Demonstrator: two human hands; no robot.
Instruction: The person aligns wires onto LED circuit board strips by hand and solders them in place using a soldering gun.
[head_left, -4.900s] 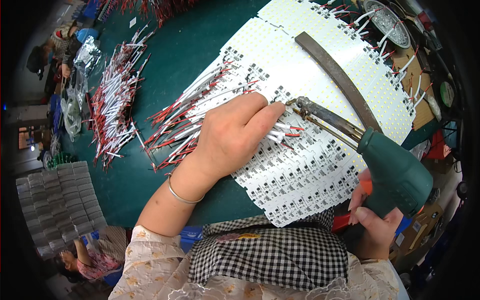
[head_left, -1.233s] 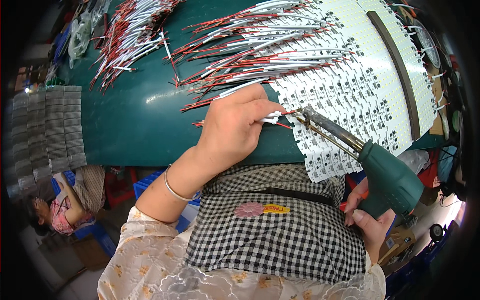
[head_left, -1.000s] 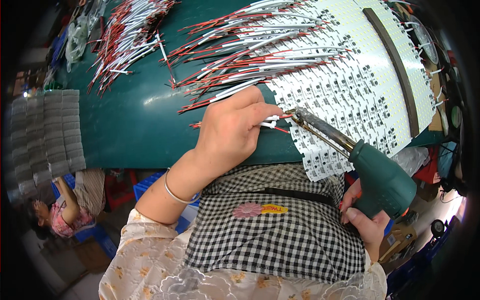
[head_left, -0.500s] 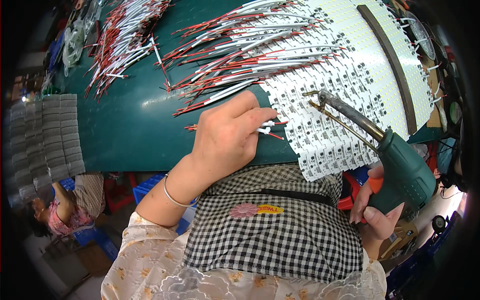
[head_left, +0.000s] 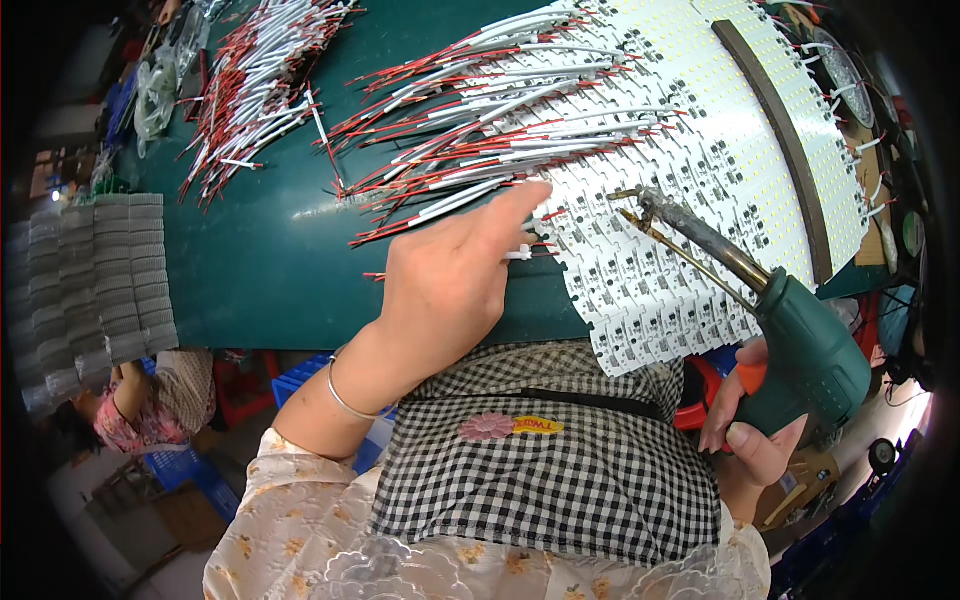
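My left hand (head_left: 450, 285) lies on the green table (head_left: 270, 270), index finger stretched to the white and red wire leads (head_left: 500, 130) at the edge of the white LED board sheet (head_left: 700, 170). A short white lead (head_left: 520, 252) sits under its fingertips. My right hand (head_left: 745, 425) grips the green pistol-shaped soldering gun (head_left: 800, 340). Its metal tip (head_left: 640, 200) hovers over the LED sheet, a little right of my left fingertip.
A second pile of red and white leads (head_left: 260, 80) lies at the far left of the table. Stacked grey trays (head_left: 95, 280) stand beyond the left edge, with another person (head_left: 140, 405) below them. A dark curved strip (head_left: 785, 150) rests on the LED sheet.
The soldering gun has drawn back to the right, away from my left fingertips. My left index finger has stretched out toward the leads.
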